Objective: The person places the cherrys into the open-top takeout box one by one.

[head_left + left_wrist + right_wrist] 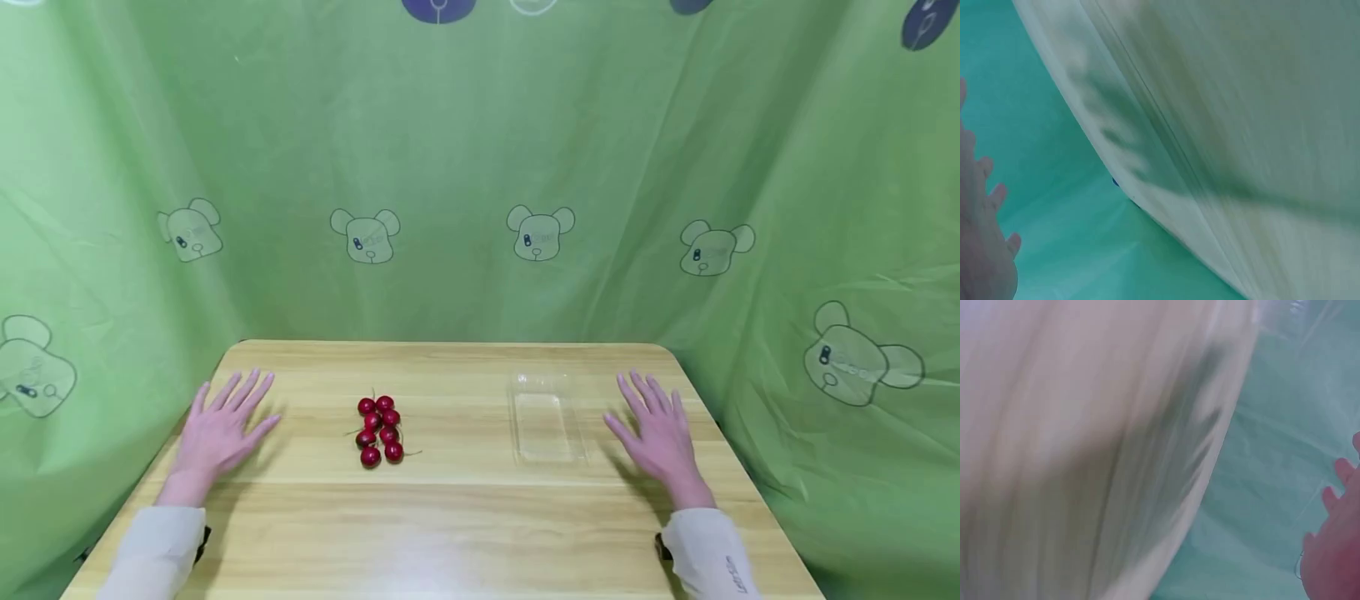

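Several dark red cherries, some with stems, lie clustered in two rough columns left of the table's middle in the head view. A clear plastic tray stands on the right half of the table. My left hand is held over the table's left side with fingers spread, apart from the cherries. Over the right side, beside the tray, my right hand has its fingers straight and spread. Neither hand holds anything. The wrist views show part of the left hand and the right hand, with shadows on the tabletop.
The wooden table has rounded far corners. A green curtain printed with bear heads hangs behind it and along both sides.
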The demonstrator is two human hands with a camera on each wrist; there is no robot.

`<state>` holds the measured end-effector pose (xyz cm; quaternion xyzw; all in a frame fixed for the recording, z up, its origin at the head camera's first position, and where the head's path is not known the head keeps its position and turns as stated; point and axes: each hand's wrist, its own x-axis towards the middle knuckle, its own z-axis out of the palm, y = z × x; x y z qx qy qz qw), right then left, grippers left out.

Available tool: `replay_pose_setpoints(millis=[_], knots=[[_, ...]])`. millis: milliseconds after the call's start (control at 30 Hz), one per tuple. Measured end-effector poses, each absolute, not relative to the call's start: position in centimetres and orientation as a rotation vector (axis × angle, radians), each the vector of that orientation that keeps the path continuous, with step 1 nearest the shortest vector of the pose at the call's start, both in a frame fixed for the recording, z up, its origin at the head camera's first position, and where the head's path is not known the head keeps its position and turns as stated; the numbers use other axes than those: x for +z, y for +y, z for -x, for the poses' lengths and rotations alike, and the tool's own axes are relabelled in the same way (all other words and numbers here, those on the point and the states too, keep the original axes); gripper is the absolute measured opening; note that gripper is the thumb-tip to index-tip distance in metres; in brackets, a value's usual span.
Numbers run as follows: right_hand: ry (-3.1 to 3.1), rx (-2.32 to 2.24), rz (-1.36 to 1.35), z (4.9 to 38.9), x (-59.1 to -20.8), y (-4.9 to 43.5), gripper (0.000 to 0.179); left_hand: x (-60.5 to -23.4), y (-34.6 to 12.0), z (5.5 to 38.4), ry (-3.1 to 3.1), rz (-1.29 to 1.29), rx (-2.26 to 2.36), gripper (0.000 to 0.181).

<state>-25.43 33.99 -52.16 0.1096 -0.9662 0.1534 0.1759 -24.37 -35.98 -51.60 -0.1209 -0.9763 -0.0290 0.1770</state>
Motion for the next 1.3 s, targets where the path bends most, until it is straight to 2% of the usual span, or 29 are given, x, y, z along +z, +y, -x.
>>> replay_pose_setpoints(millis=[233, 500, 967, 1300], knots=[[-2.71, 1.014, -0.211, 25.8, -52.0, 32.0, 0.061, -51.5, -34.0, 24.8, -2.793, 0.294, -0.173, 0.07], [-2.708, 1.461, -0.01, 26.5, -52.4, 29.9, 0.059, -51.2, -31.0, 25.4, -2.821, 0.281, -0.339, 0.064], [-2.651, 1.689, 0.014, 27.6, -54.4, 28.3, 0.053, -51.2, -26.2, 26.4, -2.803, 0.335, -0.613, 0.055], [-2.586, 1.799, -0.007, 28.0, -54.7, 27.7, 0.053, -51.6, -25.1, 26.7, -2.81, 0.387, -0.612, 0.044]])
